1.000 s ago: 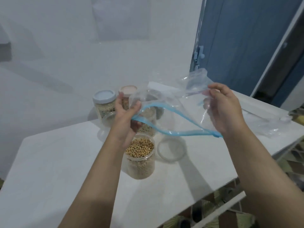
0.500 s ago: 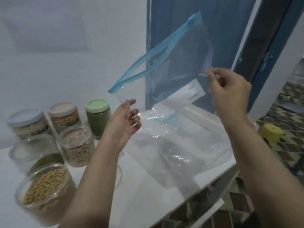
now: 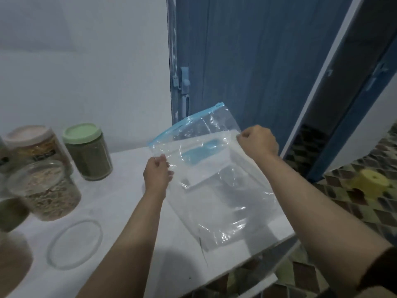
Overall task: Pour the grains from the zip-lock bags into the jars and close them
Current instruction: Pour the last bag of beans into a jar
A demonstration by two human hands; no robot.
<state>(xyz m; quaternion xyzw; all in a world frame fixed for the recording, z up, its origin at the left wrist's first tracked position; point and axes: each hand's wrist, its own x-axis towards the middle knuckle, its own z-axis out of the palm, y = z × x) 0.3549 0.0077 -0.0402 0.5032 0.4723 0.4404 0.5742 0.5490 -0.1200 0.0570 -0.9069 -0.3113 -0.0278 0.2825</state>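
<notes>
We pinch the emptied zip-lock bag (image 3: pixel 199 134) with our left hand (image 3: pixel 158 175) and right hand (image 3: pixel 256 141), laying it at two o'clock. Next, the loose lid (image 3: pixel 74 244) at eight o'clock probably needs fitting on an open jar (image 3: pixel 46 191).

- Two bare forearms reach in from the lower edge, uncovered from wrist to near the elbow.
- The left hand (image 3: pixel 158 174) and the right hand (image 3: pixel 257 141) wear no gloves, rings or watch.
- A dark sleeve edge (image 3: pixel 380 269) shows on the right arm near the lower right corner.

left hand (image 3: pixel 158 174) pinching, right hand (image 3: pixel 257 140) fisted, pinching
</notes>
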